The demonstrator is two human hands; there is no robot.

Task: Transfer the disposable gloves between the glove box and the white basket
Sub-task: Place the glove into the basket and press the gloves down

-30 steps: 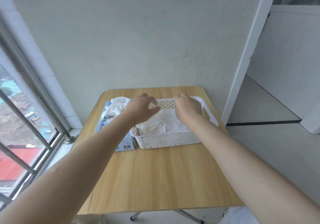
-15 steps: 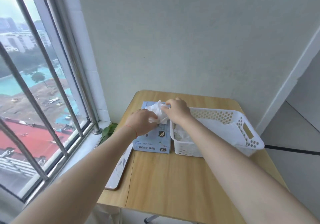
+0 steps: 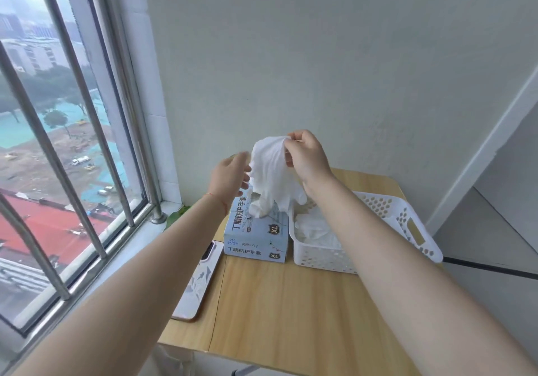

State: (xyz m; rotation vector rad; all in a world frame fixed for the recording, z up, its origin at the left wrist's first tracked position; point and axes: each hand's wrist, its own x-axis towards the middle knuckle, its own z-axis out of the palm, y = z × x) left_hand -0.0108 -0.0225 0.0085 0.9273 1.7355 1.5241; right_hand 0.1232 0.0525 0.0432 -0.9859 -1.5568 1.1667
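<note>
While lifted above the glove box (image 3: pixel 256 238), hangs long and limp: a white disposable glove (image 3: pixel 269 171), pinched at its top edge by the right hand (image 3: pixel 305 157), thumb and fingertips closed on the cuff. Long axis near upright, twelve to six, cuff end up, finger end pointing down and just reaching the box's top opening at six o'clock of the grip. Hard to tell whether the lower end is free of the opening or caught in it.

At nine o'clock of the glove, the left hand (image 3: pixel 231 176), fingers loosely spread, holding nothing, fingertips at the glove's edge or just short of touching.

Toward four o'clock from the right hand, just beside the box on the worktop (image 3: pixel 291 317): the white basket (image 3: pixel 407 227), with more gloves (image 3: pixel 316 230) heaped in its near end. Nearer to the basket by far, the right hand; probably a short swing to four o'clock and down, bringing the dangling finger end over the rim first.
</note>
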